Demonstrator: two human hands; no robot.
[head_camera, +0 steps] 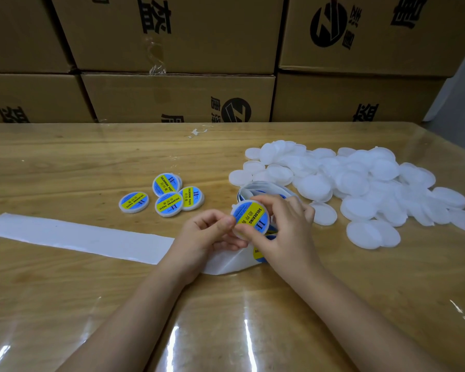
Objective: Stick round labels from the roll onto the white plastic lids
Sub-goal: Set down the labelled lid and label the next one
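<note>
1. Stacked brown cardboard boxes (177, 98) with black print form a wall behind the pile of blank white round plastic lids (360, 183).
2. Glossy wooden desk (65, 162) under clear film carries everything. The pile is on its right half.
3. Long white spent backing strip (73, 234) lies flat, far left of the pile, and runs under the hands.
4. Roll of blue-and-yellow round labels (253, 187), loosely coiled, at the pile's left edge, partly hidden by the hands.
5. Right hand (287, 232), just left of the pile's near edge: fingers curled over the held lid's top, thumb pressing its lower rim.
6. Left hand (202, 234), further left of the pile: thumb and fingers pinch the same lid's left edge.
7. Four labelled white lids (169, 204) clustered well left of the pile, labels up.
8. Held lid (250, 214), white round plastic with a blue-and-yellow label on it, is held between both hands just left of the pile.
9. Likely step: pressing the label down. Keep the left pinch steady and check the white border is even. Rub the thumb from centre out to the rim so there are no bubbles or lifted edge.
</note>
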